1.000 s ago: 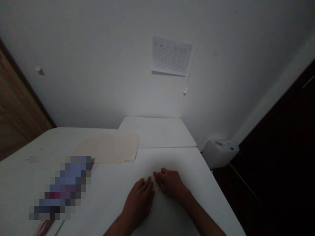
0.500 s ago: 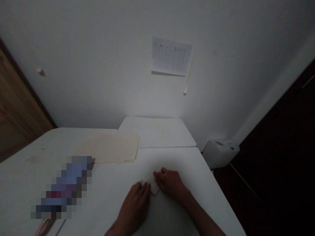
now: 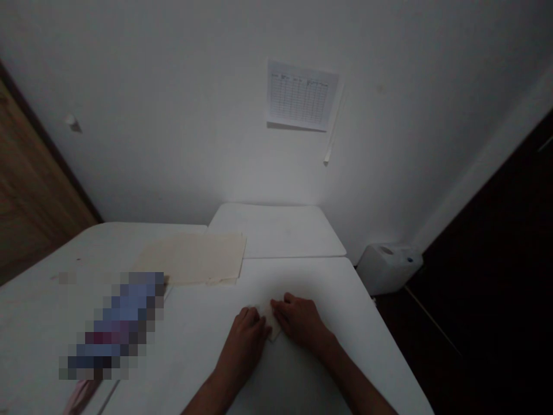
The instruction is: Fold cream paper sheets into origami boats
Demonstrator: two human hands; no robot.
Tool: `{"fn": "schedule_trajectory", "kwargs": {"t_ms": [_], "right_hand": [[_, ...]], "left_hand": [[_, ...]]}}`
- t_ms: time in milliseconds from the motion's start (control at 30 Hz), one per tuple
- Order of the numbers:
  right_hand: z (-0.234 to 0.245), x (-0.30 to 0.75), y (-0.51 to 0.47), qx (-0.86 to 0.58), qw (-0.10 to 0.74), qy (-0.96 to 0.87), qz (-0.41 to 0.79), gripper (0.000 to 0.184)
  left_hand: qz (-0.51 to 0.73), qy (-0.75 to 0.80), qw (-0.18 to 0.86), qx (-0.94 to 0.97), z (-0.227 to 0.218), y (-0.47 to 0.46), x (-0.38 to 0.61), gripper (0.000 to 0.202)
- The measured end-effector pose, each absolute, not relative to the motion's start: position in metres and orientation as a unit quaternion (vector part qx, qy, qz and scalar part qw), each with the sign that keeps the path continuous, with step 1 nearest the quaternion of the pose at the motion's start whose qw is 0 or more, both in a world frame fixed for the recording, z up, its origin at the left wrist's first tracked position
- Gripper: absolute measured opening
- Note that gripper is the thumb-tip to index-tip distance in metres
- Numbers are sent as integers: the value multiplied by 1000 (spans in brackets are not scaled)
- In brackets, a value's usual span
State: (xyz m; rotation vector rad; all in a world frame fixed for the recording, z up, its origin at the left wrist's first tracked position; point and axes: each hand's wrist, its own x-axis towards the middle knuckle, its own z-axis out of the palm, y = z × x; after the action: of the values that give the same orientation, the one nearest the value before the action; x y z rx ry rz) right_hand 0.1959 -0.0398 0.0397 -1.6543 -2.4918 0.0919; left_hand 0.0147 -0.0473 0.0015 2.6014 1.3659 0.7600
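A small cream-coloured folded piece (image 3: 273,333), paper or cloth by its look, lies flat on the white table (image 3: 194,340) between my hands. My left hand (image 3: 246,334) is closed at its left edge, fingers curled and pressed down on it. From the right, my right hand (image 3: 302,320) pinches or presses the other side with bent fingers. Both hands cover much of the piece, so its full shape is hidden. Farther back and to the left lie larger cream sheets (image 3: 203,256) of similar colour.
A blurred-out bluish item (image 3: 125,317) lies on the table's left side. Behind stands a lower white panel or tabletop (image 3: 279,230) against the wall. A printed sheet (image 3: 302,98) hangs on the wall. On the floor to the right is a white plastic container (image 3: 389,270).
My left hand has moved slightly up and to the right over the small piece, its fingers nearer my right hand. My right hand stays nearly still. The camera has shifted a little.
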Motion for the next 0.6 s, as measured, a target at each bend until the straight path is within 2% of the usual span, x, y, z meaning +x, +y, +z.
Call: {"fn": "schedule_trajectory", "kwargs": {"t_ms": [133, 500, 600], "right_hand": [[39, 196, -40, -553, 77, -829, 31, 29], [44, 196, -42, -555, 77, -827, 35, 29], [45, 196, -42, -556, 76, -827, 35, 27]], "left_hand": [[256, 453, 63, 852, 3, -51, 10, 7], [251, 443, 65, 858, 10, -55, 2, 30], [242, 444, 49, 862, 11, -53, 6, 21]]}}
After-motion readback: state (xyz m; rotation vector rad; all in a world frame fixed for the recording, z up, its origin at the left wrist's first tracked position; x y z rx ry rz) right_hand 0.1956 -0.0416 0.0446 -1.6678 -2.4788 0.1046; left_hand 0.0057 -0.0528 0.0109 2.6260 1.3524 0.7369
